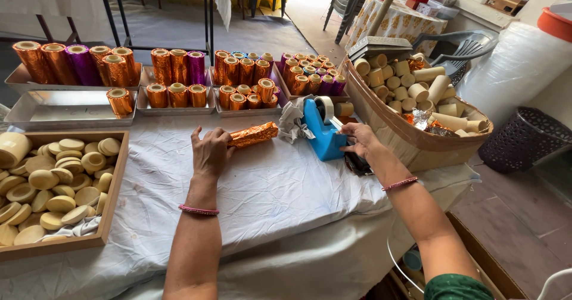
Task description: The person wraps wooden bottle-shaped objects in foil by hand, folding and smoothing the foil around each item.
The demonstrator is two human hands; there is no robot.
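My left hand presses down on a tube wrapped in orange foil that lies on the white cloth. Its fingers curl over the tube's left end. My right hand reaches to the front of a blue tape dispenser with a roll of tape on top. Its fingertips pinch at the dispenser's cutting edge. Whether a strip of tape sits between them cannot be made out. Crumpled white paper lies just left of the dispenser.
Metal trays at the back hold upright foil-wrapped tubes in orange and purple. A wooden tray at left holds several pale round discs. A woven basket of bare cardboard tubes stands at right, with a dark mesh bin beyond.
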